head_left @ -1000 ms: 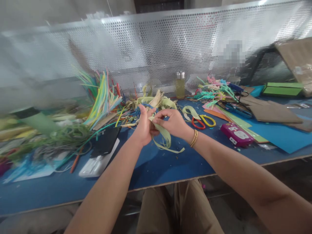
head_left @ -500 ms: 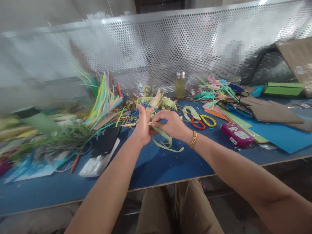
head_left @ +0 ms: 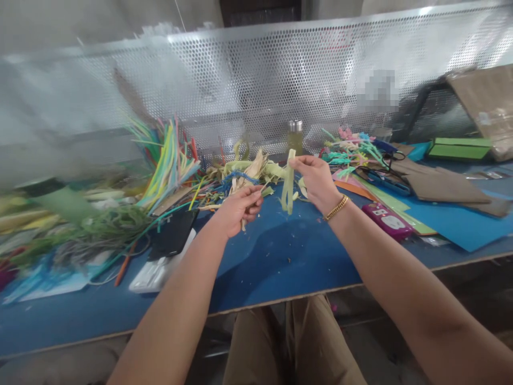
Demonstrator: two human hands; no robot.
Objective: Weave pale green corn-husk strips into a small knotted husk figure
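My right hand (head_left: 316, 176) is closed in a pinch on a pale green husk strip (head_left: 287, 190), which hangs down in a fold above the table. My left hand (head_left: 242, 208), to the left and lower, has its fingers closed on a thin pale stem (head_left: 264, 186); its tip sticks out past the fingertips, and the rest is mostly hidden by the hand. Behind both hands lies a heap of dried and green husks (head_left: 256, 167) with blue strands among them. The scissors are hidden behind my right hand and forearm.
A purple box-like device (head_left: 388, 220) and coloured paper sheets (head_left: 460, 224) lie at right. On the left are a black phone (head_left: 173, 235), a white case (head_left: 146, 275) and bundled coloured pipe cleaners (head_left: 168, 158). A bottle (head_left: 295, 138) stands before the perforated metal screen (head_left: 224, 80).
My hands, together on the husk strip before, have come apart. The right hand has moved up and right with the strip; the left has turned and its fingers have curled closed.
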